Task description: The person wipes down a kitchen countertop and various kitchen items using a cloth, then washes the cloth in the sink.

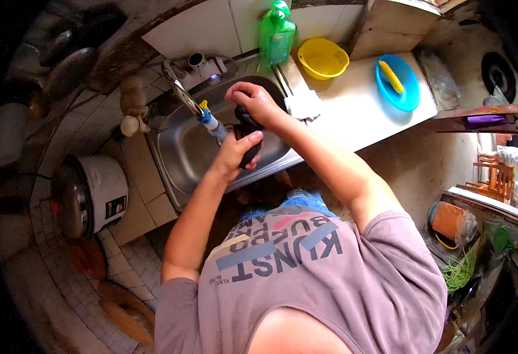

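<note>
Over the stainless steel sink [183,150], my left hand [236,152] is closed around a dark, elongated object [251,155], whose kind I cannot tell. My right hand [254,99] is bent over the upper end of that object; whether its fingers grip it is hard to see. Just left of both hands, a chrome faucet [188,97] ends in a blue and white nozzle [210,121] pointing into the basin. A crumpled white cloth or paper [304,105] lies on the sink's right edge, near my right forearm.
Behind the sink stands a green pump bottle [278,37]. On the counter [343,115] to the right are a yellow plastic basin [323,59] and a blue bowl [407,99] with an ear of corn [391,77]. A rice cooker [91,194] sits at the left.
</note>
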Motion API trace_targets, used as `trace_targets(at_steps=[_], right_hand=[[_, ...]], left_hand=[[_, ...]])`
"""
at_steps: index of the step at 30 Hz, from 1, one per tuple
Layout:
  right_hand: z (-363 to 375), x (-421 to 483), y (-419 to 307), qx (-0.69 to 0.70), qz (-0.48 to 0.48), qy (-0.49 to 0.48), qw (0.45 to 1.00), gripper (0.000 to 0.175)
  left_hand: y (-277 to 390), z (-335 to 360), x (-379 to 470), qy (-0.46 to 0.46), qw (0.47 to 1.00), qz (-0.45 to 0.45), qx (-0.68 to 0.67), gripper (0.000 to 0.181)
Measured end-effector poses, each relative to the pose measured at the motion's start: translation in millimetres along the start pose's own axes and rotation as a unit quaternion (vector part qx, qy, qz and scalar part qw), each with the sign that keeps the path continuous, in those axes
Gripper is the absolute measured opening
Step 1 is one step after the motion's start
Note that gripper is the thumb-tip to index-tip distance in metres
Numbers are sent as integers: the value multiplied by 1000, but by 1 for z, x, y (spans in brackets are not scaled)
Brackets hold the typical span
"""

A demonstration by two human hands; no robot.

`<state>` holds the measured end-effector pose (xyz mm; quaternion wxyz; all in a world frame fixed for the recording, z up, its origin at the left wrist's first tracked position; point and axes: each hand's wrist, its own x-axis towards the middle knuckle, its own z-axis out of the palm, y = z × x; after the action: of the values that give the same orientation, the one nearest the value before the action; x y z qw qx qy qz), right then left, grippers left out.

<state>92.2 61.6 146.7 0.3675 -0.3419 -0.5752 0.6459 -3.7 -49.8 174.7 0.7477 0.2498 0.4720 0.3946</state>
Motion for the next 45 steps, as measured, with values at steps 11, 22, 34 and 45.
trace_targets(at_steps=[11,22,34,45], right_hand=[[-9,29,35,-315,-58,39,946,16],[-23,4,79,-251,18,158,955,25],[-123,-96,21,298,127,-47,945,33],[-182,-186,-20,205,-73,-120,969,28]], left_hand=[[8,4,45,135,890,16,436,57],[-54,-12,67,250,815,103,512,55],[-31,44,24,226,903,262,256,25],[-20,100,-35,277,811,363,367,28]])
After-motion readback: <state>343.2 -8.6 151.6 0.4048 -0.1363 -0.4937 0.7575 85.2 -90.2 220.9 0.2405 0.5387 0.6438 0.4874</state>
